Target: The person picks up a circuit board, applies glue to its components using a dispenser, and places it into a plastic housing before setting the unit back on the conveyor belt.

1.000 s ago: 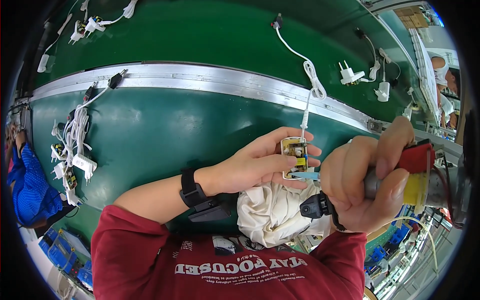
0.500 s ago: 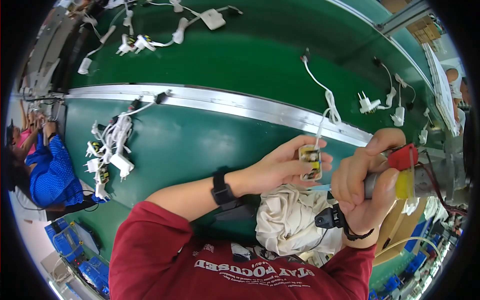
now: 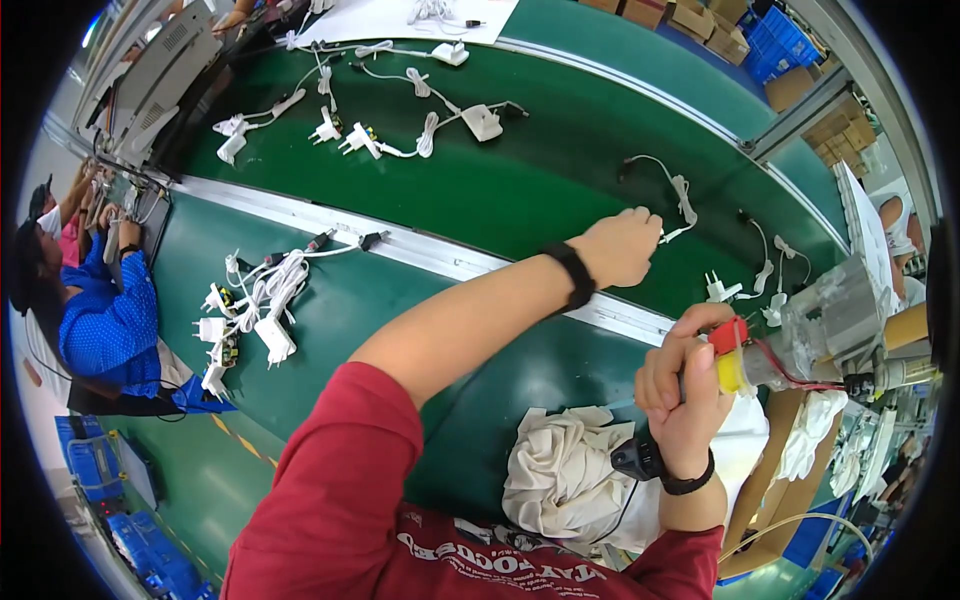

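My left hand [image 3: 622, 247] stretches over the dark green belt, back upward and fingers curled down. It closes on a power adapter that it almost wholly hides. From its fingertips a white cable [image 3: 684, 205] runs to the far side, bundled midway, with a dark plug at its end. My right hand [image 3: 688, 395] wraps round a grey cylindrical tool [image 3: 800, 340] with a red switch, a yellow band and red and black wires. A thin pale blue tip sticks out on the tool's left. Below that tip lies crumpled cream cloth [image 3: 565, 470].
White adapters with cables [image 3: 482, 122] lie along the belt, and another adapter [image 3: 720, 289] lies right of my left hand. A metal rail [image 3: 450, 262] divides belt from bench. Tangled adapters [image 3: 275, 340] rest on the bench's left. A co-worker in blue [image 3: 110, 310] sits beyond; a cardboard box [image 3: 775, 490] stands right.
My left hand has moved away from the tool tip, out over the rail to the belt, taking the open-cased adapter and its cable along. My right hand still grips the tool.
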{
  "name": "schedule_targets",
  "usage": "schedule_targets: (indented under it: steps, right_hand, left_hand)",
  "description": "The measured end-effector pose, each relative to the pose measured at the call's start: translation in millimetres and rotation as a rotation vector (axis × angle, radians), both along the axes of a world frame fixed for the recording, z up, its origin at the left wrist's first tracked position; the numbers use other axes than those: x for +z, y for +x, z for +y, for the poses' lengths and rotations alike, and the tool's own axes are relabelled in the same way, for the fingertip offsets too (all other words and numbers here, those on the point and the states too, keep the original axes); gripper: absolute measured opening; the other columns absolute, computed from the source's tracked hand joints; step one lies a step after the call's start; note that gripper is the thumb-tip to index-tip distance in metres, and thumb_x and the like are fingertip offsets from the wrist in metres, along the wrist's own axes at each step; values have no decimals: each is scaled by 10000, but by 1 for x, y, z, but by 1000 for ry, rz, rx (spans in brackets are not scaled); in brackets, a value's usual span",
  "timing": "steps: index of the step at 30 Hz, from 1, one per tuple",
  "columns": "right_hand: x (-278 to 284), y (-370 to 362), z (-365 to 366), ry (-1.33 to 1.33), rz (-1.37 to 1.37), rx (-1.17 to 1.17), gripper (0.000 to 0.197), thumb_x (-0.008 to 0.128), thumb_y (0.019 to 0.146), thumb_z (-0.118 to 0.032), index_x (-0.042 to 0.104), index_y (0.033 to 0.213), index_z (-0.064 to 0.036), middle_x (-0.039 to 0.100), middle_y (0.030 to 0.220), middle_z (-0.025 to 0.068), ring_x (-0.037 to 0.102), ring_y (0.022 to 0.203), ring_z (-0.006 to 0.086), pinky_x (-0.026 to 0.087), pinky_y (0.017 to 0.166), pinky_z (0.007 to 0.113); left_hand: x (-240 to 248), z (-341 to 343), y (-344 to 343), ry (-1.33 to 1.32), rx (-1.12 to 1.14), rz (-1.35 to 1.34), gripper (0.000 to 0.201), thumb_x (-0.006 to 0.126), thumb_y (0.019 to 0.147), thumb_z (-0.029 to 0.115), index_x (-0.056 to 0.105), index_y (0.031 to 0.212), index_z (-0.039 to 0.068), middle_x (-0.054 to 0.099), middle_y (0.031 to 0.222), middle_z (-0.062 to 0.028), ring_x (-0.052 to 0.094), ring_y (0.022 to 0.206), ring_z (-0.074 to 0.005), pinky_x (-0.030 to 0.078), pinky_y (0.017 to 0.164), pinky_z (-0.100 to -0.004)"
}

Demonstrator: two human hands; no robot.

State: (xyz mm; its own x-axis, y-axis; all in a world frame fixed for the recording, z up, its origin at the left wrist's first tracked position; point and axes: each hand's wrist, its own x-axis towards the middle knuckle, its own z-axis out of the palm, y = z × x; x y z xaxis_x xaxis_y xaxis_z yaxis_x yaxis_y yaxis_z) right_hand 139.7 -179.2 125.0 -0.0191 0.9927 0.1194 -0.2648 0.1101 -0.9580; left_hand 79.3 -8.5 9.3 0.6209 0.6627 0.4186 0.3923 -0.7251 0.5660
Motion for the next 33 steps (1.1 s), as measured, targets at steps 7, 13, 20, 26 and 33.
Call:
schedule_targets:
  steps: [7,13,20,26,33]
  right_hand:
    - [7,18,3,12,19,15,303,484,957,-336,384,1007,-55,300,510,-28,252,381,51,212,356,214]
    - [14,19,-2,-19,21,40,278,487,958,-308,391,1009,-52,316,516,-25,258,387,50,221,367,215]
    - [15,21,-1,1,42,18,248,486,958,-279,398,1007,-53,323,524,-21,256,391,49,223,369,216]
    - [15,30,3,-6,32,-21,226,487,957,-258,403,1000,-52,328,529,-19,260,395,48,227,369,217]
    - [11,29,9,2,11,-20,223,492,954,-252,406,996,-51,331,530,-19,272,400,46,226,366,215]
  left_hand:
    - [51,79,-92,260,727,216,584,702,717,427,508,1044,-16,528,1044,-203,542,1001,-349,512,775,-411]
    - [35,96,-143,-59,664,481,556,686,741,421,538,1101,24,611,939,-177,600,905,-364,505,766,-408]
    - [87,108,-146,-823,567,-988,326,573,869,317,550,1062,56,673,926,-136,649,897,-204,494,663,-261]
    - [73,12,-112,-923,170,-1101,262,497,943,252,483,1121,60,601,1137,-103,583,1061,-187,509,727,-266]
    - [30,-36,-106,-1294,129,-1142,269,465,962,221,439,1164,46,603,1147,-110,588,1058,-181,515,650,-222]
